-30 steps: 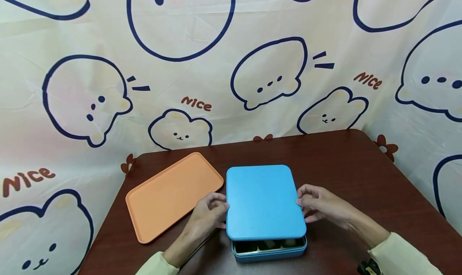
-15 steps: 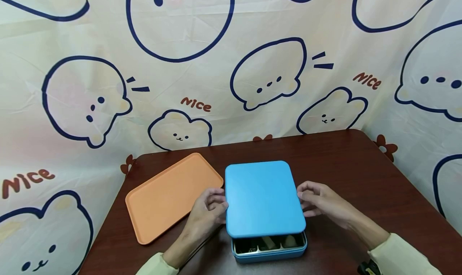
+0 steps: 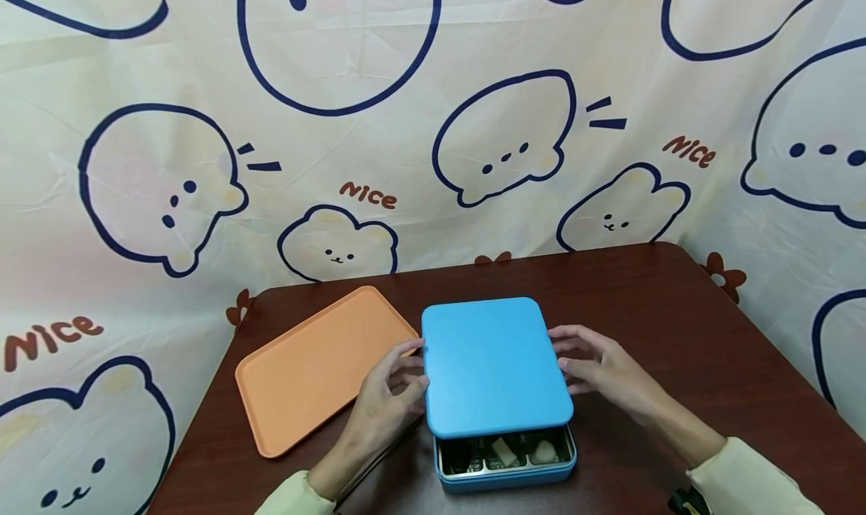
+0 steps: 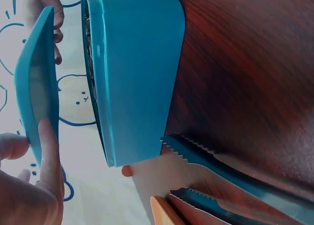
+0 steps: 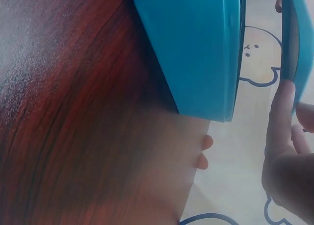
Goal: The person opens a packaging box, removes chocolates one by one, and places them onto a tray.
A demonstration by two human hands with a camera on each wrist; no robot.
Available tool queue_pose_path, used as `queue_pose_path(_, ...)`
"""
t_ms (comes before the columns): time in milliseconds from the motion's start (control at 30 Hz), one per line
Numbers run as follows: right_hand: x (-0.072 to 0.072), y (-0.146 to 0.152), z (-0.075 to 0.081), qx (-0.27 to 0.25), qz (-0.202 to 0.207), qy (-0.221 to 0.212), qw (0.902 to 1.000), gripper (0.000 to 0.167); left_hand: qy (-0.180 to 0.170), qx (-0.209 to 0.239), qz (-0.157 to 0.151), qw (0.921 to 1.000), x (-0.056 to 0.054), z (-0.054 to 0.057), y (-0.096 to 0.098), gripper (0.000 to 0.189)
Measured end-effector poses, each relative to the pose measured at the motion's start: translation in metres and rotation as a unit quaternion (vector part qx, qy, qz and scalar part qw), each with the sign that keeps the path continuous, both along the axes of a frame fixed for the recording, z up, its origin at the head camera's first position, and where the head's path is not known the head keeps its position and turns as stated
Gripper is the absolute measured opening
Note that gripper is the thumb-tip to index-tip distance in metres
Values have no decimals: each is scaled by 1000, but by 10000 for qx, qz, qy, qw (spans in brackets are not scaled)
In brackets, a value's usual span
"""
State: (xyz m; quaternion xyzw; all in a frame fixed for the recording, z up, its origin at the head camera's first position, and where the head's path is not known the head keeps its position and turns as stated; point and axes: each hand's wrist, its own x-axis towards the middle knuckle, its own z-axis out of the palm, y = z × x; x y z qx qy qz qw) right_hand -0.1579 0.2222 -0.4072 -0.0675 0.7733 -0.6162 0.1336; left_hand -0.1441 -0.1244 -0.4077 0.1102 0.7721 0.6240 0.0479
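The left hand (image 3: 389, 395) and right hand (image 3: 605, 368) pinch opposite sides of a smooth, bright-blue, rounded-square lid (image 3: 497, 368) between thumbs and fingers, holding it clear above a deep blue rectangular box (image 3: 507, 480) with pale pieces (image 3: 504, 452) in its compartments. The box stands on the dark-red wood-grain tabletop (image 3: 629, 297), well in from its far edge; a shallow orange rectangular tray (image 3: 325, 372) lies toward the far-left corner, dark serrated tongs (image 4: 245, 181) beside the box.

Up and clear, a bright blue lid (image 3: 497, 368), square with rounded corners, pinched at nine and three o'clock, directly below it a darker blue box (image 3: 509, 480), upright, silvery inner rim peeking out at six o'clock
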Motion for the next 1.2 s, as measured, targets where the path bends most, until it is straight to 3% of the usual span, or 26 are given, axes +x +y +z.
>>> queue_pose_path(267,1,3,-3,2,340,358,9988,51,103,-382,140,9991,1,2,3,39)
queue_pose_path(600,0,5,-5,-137,323,526,9980,45,842,-1085,234,9902,-2,2,4,50)
queue_pose_path(900,0,7,-4,-92,200,851,9961,44,1544,-1146,471,9802,-3,4,3,50)
queue_pose_path(1067,0,8,-2,-59,223,947,9952,43,1716,-1120,502,9775,-4,6,3,46)
queue_pose_path(1200,-1,7,-2,191,202,1271,9915,41,1740,-1129,510,9769,-4,8,3,43)
